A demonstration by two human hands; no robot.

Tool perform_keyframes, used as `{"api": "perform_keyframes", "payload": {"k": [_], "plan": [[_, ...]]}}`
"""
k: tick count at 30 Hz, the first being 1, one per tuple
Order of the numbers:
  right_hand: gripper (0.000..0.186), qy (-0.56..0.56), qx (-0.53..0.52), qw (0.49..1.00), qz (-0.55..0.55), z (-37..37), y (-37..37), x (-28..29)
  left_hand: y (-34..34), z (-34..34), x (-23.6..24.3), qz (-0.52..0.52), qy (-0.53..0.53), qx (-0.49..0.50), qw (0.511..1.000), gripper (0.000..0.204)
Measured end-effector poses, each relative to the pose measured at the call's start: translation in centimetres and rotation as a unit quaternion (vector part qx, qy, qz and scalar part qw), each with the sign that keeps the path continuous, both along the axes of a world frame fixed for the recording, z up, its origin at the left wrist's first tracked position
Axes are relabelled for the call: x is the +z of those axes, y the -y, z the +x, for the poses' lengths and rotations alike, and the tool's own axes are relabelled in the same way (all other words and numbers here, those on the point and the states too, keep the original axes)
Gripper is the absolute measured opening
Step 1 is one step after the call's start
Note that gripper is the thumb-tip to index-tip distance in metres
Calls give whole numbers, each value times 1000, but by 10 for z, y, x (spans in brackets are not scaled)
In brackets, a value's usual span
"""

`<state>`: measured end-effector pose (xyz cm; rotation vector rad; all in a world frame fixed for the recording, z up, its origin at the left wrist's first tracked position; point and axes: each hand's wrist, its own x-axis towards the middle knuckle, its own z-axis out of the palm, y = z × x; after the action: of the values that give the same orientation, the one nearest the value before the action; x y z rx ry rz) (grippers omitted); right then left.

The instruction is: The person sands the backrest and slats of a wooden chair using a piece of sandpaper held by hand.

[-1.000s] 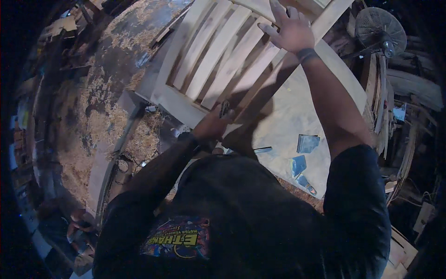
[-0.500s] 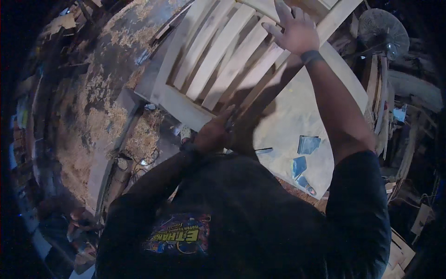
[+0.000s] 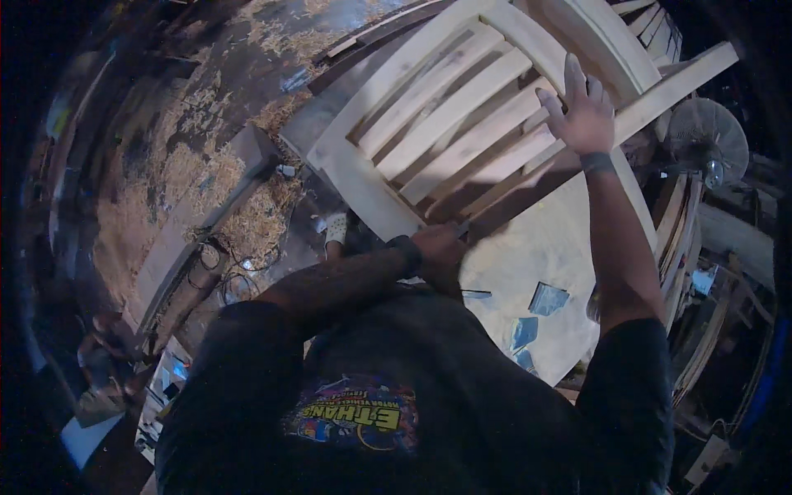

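A pale slatted wooden frame, shaped like part of a chair, lies tilted across a light worktable. My left hand is closed at its near lower corner, where the side rail ends; the fingertips are partly hidden. Higher up on the right, my right hand has its fingers spread, the palm by the side rail and the fingers over the curved crosspiece. Several curved slats run between the two crosspieces. Dark, shiny flat pieces lie on the tabletop near my body.
A round fan stands to the right, with stacked boards below it. Wood shavings cover the floor at left, beside a long beam-like bench. At the lower left sits another person.
The whole view has shifted, so the frame, table and fan sit farther right and lower. My left hand's extended finger has curled in at the corner. My right hand remains spread by the rail.
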<state>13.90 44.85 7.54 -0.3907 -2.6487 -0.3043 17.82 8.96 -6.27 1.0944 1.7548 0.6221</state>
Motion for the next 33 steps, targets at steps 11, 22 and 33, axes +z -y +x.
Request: {"api": "perform_keyframes", "payload": {"k": [11,22,33], "plan": [[90,9,4,999,-31,1,13,19,16,-10,-39,266,-11,42,963,54],[76,-322,-171,787,-498,152,56,-89,160,-160,58,208,322,394,835,53],[78,-301,26,191,-934,137,119,-168,104,-300,-117,-1,-112,355,928,66]]}}
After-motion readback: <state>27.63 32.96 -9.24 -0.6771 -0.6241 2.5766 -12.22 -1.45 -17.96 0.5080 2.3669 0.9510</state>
